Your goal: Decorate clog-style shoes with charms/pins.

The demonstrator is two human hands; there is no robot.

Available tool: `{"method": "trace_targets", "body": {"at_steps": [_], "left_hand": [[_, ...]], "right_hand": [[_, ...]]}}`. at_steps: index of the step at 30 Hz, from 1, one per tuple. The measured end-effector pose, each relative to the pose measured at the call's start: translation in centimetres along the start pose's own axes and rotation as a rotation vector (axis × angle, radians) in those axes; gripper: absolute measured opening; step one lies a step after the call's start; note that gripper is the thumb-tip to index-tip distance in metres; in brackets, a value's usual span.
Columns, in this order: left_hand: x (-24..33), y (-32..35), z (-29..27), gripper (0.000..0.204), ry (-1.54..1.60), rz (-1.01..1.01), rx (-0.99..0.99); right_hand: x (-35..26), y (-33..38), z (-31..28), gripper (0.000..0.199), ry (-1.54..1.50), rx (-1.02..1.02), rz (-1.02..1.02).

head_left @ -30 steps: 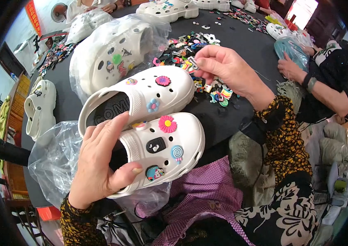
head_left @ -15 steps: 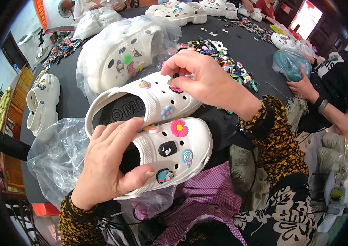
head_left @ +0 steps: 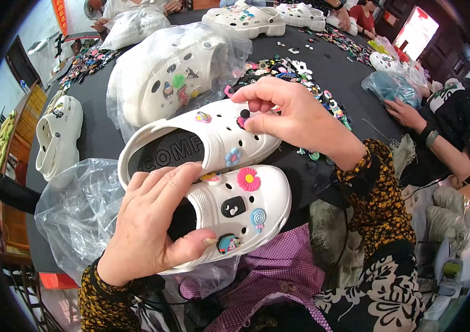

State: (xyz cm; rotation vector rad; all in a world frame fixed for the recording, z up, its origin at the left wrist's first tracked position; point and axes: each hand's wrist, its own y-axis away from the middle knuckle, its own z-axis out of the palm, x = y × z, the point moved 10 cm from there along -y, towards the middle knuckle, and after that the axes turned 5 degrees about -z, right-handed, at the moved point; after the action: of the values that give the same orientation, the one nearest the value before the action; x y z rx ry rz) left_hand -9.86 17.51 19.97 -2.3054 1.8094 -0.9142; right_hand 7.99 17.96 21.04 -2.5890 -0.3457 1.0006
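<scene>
Two white clogs with holes lie side by side in front of me. Across the opening of the near clog [head_left: 275, 206], my left hand [head_left: 145, 229] holds its upper, thumb apart from the fingers. That clog bears a pink flower charm [head_left: 249, 180], a black tag-shaped charm [head_left: 233, 207], a blue swirl lollipop charm [head_left: 258, 218] and others. Over the toe of the far clog [head_left: 219, 133], my right hand [head_left: 301, 122] pinches a pink-and-black shoe charm [head_left: 242, 120]; whether it sits in a hole is hidden. A blue flower charm [head_left: 233, 156] is on this clog.
A bagged white clog [head_left: 157, 83] stands behind, another clog [head_left: 59, 135] at left. Loose charms [head_left: 287, 69] lie heaped beyond my right hand. A clear plastic bag [head_left: 74, 210] lies left of my hand. At right, a co-worker's hand [head_left: 404, 115] touches a bagged teal item [head_left: 393, 88].
The pink charm at my right fingertips has tilted, and a round black part of it now shows. My left hand keeps its hold; the whole view has shifted slightly.
</scene>
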Motion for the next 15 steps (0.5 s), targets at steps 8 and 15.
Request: {"method": "trace_targets", "body": {"at_steps": [8,15], "left_hand": [[0.0,0.0,0.0,0.074,0.004,0.005,0.001],[-0.1,0.0,0.0,0.075,0.016,0.003,0.001]], "right_hand": [[0.6,-0.2,0.1,0.015,-0.147,0.041,0.048],[0.8,-0.9,-0.2,0.01,0.094,0.116,-0.045]]}}
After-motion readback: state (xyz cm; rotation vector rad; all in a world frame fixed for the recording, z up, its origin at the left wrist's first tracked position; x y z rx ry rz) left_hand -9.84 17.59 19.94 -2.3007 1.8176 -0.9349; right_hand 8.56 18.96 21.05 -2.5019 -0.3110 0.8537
